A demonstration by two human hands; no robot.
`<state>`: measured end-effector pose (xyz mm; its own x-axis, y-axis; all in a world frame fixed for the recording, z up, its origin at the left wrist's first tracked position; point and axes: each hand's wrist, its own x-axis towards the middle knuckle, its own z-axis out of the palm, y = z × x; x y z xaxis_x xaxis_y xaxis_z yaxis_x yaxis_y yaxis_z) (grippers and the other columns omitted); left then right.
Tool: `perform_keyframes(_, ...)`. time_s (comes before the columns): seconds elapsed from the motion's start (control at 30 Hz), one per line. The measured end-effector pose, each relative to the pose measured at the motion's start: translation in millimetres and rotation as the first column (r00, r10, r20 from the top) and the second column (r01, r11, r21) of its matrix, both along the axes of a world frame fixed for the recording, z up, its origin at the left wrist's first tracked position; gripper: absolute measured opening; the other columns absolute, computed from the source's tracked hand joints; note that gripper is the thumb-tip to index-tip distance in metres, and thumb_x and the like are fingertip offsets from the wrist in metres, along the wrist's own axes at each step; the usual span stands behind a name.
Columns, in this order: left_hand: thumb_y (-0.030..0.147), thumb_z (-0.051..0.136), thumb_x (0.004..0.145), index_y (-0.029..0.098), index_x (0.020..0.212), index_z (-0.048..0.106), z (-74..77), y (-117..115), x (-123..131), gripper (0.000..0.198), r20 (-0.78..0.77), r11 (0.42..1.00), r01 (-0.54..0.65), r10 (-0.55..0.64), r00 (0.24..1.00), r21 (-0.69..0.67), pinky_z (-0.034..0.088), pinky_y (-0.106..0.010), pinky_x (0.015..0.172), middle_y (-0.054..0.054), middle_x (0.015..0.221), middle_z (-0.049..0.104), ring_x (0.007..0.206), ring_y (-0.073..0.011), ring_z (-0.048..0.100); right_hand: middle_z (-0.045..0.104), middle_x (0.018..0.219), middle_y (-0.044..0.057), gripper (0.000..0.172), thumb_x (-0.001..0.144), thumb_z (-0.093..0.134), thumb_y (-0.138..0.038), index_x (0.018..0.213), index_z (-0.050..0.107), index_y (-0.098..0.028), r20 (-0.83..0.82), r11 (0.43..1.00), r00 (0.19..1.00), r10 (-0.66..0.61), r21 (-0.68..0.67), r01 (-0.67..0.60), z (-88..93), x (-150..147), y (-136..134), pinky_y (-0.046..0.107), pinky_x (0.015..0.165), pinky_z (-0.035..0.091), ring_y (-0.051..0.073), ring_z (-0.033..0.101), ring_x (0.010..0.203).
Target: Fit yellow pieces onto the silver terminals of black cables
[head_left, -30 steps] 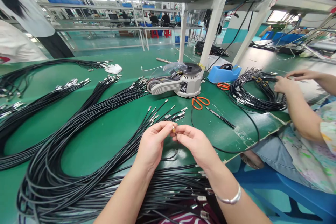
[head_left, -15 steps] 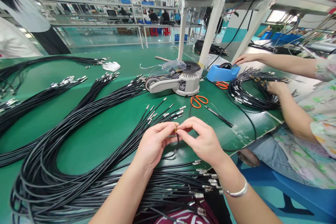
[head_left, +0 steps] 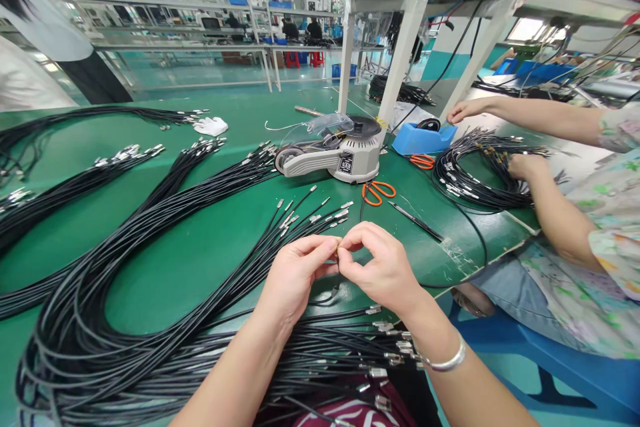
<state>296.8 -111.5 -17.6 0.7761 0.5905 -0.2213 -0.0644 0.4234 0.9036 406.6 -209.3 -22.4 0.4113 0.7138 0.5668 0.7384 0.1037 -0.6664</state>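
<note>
My left hand pinches the end of a black cable between thumb and fingers. Against it, my right hand has thumb and forefinger closed on the same spot, where a small yellowish bit shows at the cable end; the fingers hide most of it. Below my hands, the cable's tail curves over the green table. A bundle of black cables with silver metal connectors bends round to the left. More cables lie under my wrists, their connectors pointing right.
A grey tape dispenser stands ahead, with orange-handled scissors and a black pen-like tool nearby. A white glove lies further back. At right, a co-worker's hands are at a coiled cable bundle and blue tape holder.
My right fingertips have closed in over the yellowish bit, which shows less now. The co-worker's far hand has shifted slightly at the blue holder.
</note>
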Motion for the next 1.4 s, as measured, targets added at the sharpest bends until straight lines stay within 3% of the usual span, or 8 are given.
perform_keyframes(0.27,0.03,0.081,0.058,0.014,0.066,0.069,-0.7,-4,4,0.022,0.016,0.992,-0.12,0.12,0.993,-0.04,0.05,-0.025,0.063,-0.001,0.066,0.067,0.061,-0.0127,0.061,0.054,0.066,-0.001,0.014,0.071,0.055,-0.01,0.066,0.051,-0.022,-0.147,1.0,0.989,-0.017,0.023,0.021,-5.9,-13,7,0.028,0.063,0.042,0.015,0.051,0.064)
perform_keyframes(0.53,0.025,0.08,0.059,0.014,0.064,0.064,0.3,-4,3,0.02,0.062,0.987,-0.067,0.076,0.995,-0.143,0.047,-0.021,0.058,0.003,0.063,0.061,0.057,-0.0078,0.055,0.054,0.065,-0.001,0.011,0.072,0.054,-0.013,0.066,0.051,-0.021,-0.487,0.995,0.871,0.07,-0.028,-0.096,-4.6,-10,1,0.027,0.061,0.044,0.014,0.051,0.062)
perform_keyframes(0.73,0.026,0.08,0.059,0.015,0.062,0.062,2.8,-8,4,0.021,0.047,0.99,-0.115,0.119,0.992,-0.082,0.046,-0.021,0.059,0.003,0.06,0.06,0.057,-0.0087,0.056,0.054,0.066,-0.001,0.01,0.071,0.057,-0.013,0.065,0.054,-0.021,-0.4,0.998,0.916,0.044,-0.031,-0.061,-2.5,-14,-1,0.028,0.063,0.043,0.014,0.051,0.064)
perform_keyframes(0.83,0.032,0.074,0.069,0.016,0.07,0.065,2.6,-12,4,0.019,0.088,0.995,-0.088,0.092,0.992,-0.048,0.047,-0.021,0.06,0.002,0.066,0.062,0.061,-0.0094,0.057,0.055,0.064,-0.001,0.008,0.072,0.059,-0.019,0.066,0.054,-0.02,-0.63,0.996,0.775,0.057,-0.016,-0.086,-2.8,-11,-1,0.028,0.06,0.045,0.014,0.051,0.06)
perform_keyframes(0.97,0.032,0.068,0.076,0.015,0.089,0.068,-1.0,-13,4,0.022,0.102,0.991,0.129,-0.124,0.987,-0.043,0.05,-0.024,0.066,-0.003,0.072,0.067,0.065,-0.0118,0.061,0.056,0.059,-0.003,0.014,0.076,0.062,-0.028,0.068,0.054,-0.02,-0.846,0.987,0.512,0.15,0.095,-0.132,-5.0,-2,-6,0.028,0.055,0.045,0.013,0.051,0.054)
perform_keyframes(1.2,0.03,0.072,0.071,0.015,0.08,0.067,-1.5,-14,5,0.017,-0.04,0.99,0.026,-0.021,0.999,0.142,0.046,-0.021,0.051,0.002,0.059,0.063,0.047,-0.0098,0.06,0.059,0.067,-0.002,0.013,0.074,0.068,-0.03,0.073,0.063,-0.018,-0.796,0.999,0.605,0.031,0.048,0.012,-6.2,3,-24,0.024,0.06,0.043,0.011,0.051,0.062)
perform_keyframes(1.3,0.03,0.072,0.07,0.015,0.077,0.065,0.1,-17,5,0.018,-0.059,0.988,-0.029,0.038,0.998,0.154,0.046,-0.02,0.049,0.003,0.057,0.061,0.045,-0.0104,0.06,0.064,0.076,0.0,0.017,0.075,0.069,-0.032,0.086,0.065,-0.02,-0.829,0.993,0.559,0.011,0.074,0.09,-7.3,0,-25,0.024,0.065,0.046,0.012,0.055,0.067)
perform_keyframes(1.4,0.029,0.072,0.07,0.015,0.076,0.064,0.1,-18,5,0.018,-0.058,0.988,-0.028,0.037,0.998,0.154,0.047,-0.02,0.05,0.003,0.058,0.062,0.047,-0.0106,0.06,0.066,0.081,0.001,0.022,0.074,0.07,-0.035,0.09,0.067,-0.02,-0.872,0.996,0.487,0.044,0.074,0.043,-9.7,-2,-20,0.024,0.066,0.047,0.012,0.056,0.069)
